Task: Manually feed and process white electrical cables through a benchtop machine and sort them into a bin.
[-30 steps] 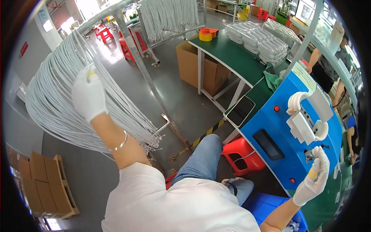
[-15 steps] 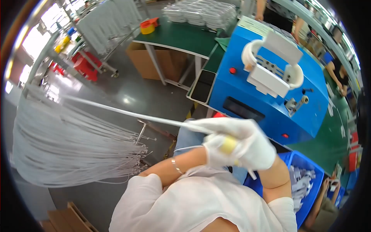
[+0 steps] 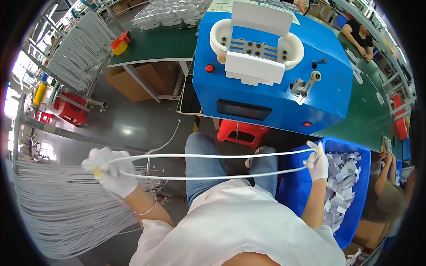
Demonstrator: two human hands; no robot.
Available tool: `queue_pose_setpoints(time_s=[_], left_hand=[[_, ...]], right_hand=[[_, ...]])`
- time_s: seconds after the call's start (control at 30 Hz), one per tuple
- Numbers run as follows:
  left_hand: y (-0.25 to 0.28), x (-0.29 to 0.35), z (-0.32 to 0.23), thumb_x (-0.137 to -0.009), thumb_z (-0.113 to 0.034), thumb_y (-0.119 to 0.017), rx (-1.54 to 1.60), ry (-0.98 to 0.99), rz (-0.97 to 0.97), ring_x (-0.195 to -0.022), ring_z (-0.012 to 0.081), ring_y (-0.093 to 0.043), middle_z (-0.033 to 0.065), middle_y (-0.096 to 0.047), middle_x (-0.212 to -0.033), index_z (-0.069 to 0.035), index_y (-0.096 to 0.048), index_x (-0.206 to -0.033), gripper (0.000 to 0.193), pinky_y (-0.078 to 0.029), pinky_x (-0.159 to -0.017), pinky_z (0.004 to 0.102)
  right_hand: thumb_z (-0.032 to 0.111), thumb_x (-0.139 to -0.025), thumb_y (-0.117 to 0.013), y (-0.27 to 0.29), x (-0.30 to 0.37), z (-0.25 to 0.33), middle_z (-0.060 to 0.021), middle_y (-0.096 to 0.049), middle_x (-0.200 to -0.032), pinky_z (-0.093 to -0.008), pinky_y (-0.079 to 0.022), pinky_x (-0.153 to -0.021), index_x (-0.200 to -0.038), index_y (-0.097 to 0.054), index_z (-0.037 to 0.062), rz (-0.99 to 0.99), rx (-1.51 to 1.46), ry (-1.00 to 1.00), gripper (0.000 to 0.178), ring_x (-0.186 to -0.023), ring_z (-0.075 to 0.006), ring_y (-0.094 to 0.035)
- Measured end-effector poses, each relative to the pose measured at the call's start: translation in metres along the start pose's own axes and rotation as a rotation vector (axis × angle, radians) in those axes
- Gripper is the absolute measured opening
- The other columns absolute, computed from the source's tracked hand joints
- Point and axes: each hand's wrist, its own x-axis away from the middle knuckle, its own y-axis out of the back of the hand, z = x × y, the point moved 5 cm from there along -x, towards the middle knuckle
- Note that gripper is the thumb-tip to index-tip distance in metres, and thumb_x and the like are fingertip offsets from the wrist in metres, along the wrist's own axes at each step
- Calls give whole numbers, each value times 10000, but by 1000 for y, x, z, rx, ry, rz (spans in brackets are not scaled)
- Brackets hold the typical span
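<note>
A white cable [image 3: 230, 156] is stretched across my lap in two nearly parallel runs between my hands. My left hand [image 3: 111, 170], in a white glove with a yellow patch, is closed around the cable beside the hanging bundle. A loose tail of cable [image 3: 171, 138] curves up from it, past the grey floor. My right hand [image 3: 318, 165], also gloved, pinches the cable's other end over the edge of the blue bin [image 3: 364, 186]. Ahead of me stands a blue machine [image 3: 275, 93] with white round bowls and a metal plate on top.
A thick bundle of white cables [image 3: 66, 208] hangs at my left. Paper-like white scraps [image 3: 341, 186] fill the blue bin. A red stool [image 3: 242, 134] stands under the machine. Clear plastic trays [image 3: 171, 13] are stacked on the green table [image 3: 155, 48]. Other people sit at the right.
My hands, together over my lap before, are now spread wide apart, with the cable drawn out between them. The view has turned, so the machine appears farther left.
</note>
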Motion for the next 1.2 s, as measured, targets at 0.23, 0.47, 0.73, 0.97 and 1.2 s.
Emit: queue_pose_setpoints(time_s=[0.23,0.47,0.73,0.97,1.2], left_hand=[[-87,56,153,-861,-418,-626,-462,925,412,-479,47,-449,7,-530,-631,-27,-541,-787,407,-319,-403,181],[-87,-5,180,-850,-336,-668,-340,644,202,-534,24,-466,-2,-544,-674,-37,-598,-909,313,-342,-418,144],[-89,-63,166,-896,-153,-619,-751,509,143,-469,4,-436,24,-603,-669,15,-613,-945,176,-308,-409,137],[-99,-75,182,-910,-128,-598,-762,417,196,-607,50,-566,75,-643,-751,16,-571,-960,155,-412,-485,145],[-97,-68,187,-905,-93,-595,-930,380,171,-642,61,-587,75,-646,-764,17,-556,-948,124,-471,-558,178]], right_hand=[[266,-932,-522,-165,101,72,-144,-607,-1135,-350,-391,-966,-1161,-593,-12,336,932,1145,366,-1074,-264,-559],[140,-899,-570,-167,88,79,-49,-638,-804,-214,-410,-602,-821,-653,-1,317,817,788,182,-646,-86,-507],[128,-899,-585,-163,85,114,-20,-604,-774,-194,-341,-568,-823,-637,-10,167,792,801,166,-622,-54,-443],[122,-899,-580,-162,86,138,-19,-622,-796,-200,-341,-577,-836,-632,19,113,773,941,132,-649,-54,-452],[80,-886,-558,-151,81,146,-29,-622,-796,-213,-399,-648,-842,-622,8,121,815,936,106,-737,-84,-545]])
